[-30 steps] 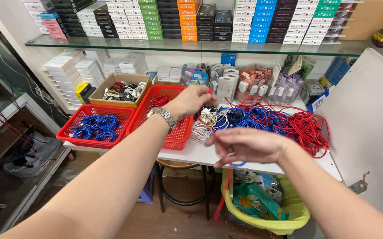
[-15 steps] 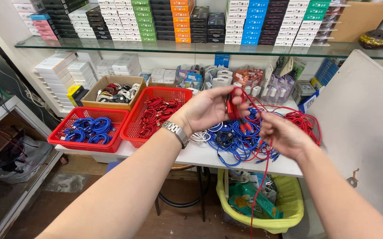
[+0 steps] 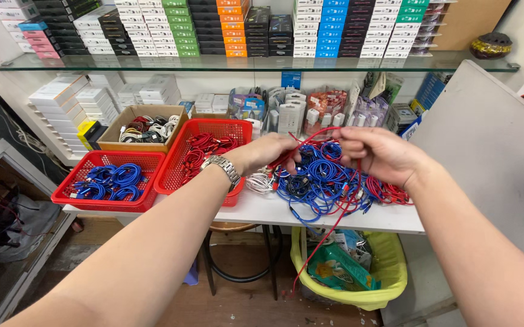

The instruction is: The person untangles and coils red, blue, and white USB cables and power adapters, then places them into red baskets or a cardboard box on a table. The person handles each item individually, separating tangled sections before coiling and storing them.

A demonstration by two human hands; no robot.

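Red cable (image 3: 328, 200) is what both hands hold: the left hand (image 3: 271, 154), with a metal watch (image 3: 222, 169) on its wrist, is closed around one part of it, and the right hand (image 3: 377, 151) pinches another part between thumb and fingers. Between the two hands the cable makes a small arc in the air, and from the right hand a long end hangs down past the edge of the white table (image 3: 274, 212), in front of a yellow-green basket (image 3: 395, 278) that stands on the floor under the table. Directly under the hands lies a pile of blue cables (image 3: 316, 181) on the table, with more red cables (image 3: 389, 194) to the right of it and some white cables (image 3: 260, 181) to the left. Further left stand two red baskets: the nearer one (image 3: 180, 172) holds coiled red cables, the other one (image 3: 98, 203) holds coiled blue cables. Behind them is a cardboard box (image 3: 113, 133) with black and white cables. Small coloured boxes (image 3: 237, 27) stand in rows on a glass shelf (image 3: 153, 62) above.
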